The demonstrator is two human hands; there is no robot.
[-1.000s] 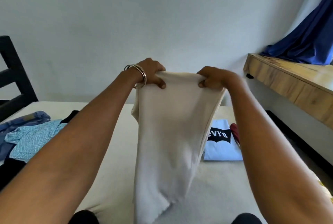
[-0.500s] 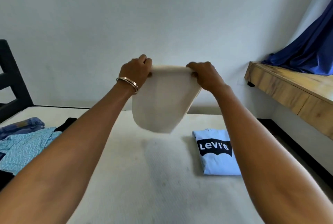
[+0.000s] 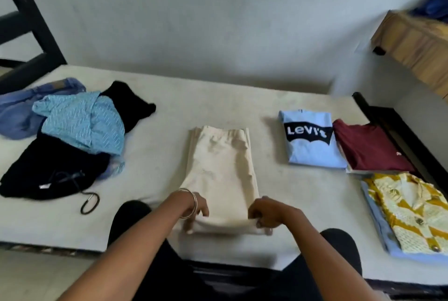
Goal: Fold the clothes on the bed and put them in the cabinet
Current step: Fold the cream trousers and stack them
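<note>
1. Cream garment: lies flat at the bed's centre, its near end doubled over at 6 o'clock.
2. Left hand, bangle on the wrist: fingers curled, grasping the garment's near left corner.
3. Right hand: fingers curled, grasping the near right corner.
4. Bed: pale mattress.
5. Unfolded pile, at 9 o'clock: blue, patterned and black clothes.
6. Folded items, at 3 o'clock: light blue T-shirt, maroon shirt, yellow shirt.
</note>
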